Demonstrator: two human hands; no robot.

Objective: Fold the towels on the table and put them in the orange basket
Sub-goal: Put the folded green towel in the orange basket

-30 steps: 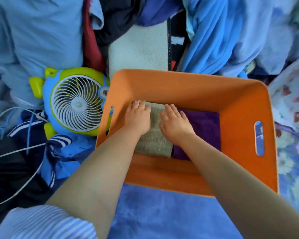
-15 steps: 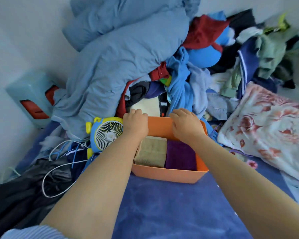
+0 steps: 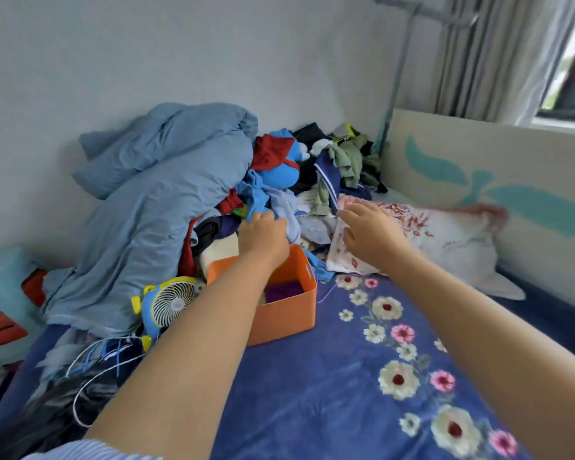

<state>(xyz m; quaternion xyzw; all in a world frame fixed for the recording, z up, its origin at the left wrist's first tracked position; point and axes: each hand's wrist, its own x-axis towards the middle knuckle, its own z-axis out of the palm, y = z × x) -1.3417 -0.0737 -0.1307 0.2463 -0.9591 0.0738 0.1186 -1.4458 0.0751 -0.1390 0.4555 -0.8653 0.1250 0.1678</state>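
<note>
The orange basket (image 3: 281,315) stands on the blue floral bedspread, against the clothes pile. A folded purple towel (image 3: 284,289) lies inside it at the right. My left forearm hides the tan towel beside it. My left hand (image 3: 263,239) hovers above the basket's far rim, fingers loosely bent toward the clothes, holding nothing. My right hand (image 3: 369,235) is raised to the right of the basket, over the corner of a floral pillow, with fingers spread and empty, slightly blurred.
A tall heap of blue bedding and mixed clothes (image 3: 166,194) rises behind the basket. A blue-yellow fan (image 3: 171,302) and white cables (image 3: 90,376) lie left of it. The floral pillow (image 3: 445,240) rests against the headboard at right. The bedspread (image 3: 379,376) stretches toward me.
Both hands left the towels in the basket, passed its far rim and rose. The right hand has swung right over the pillow. The view has lifted from the basket to the room.
</note>
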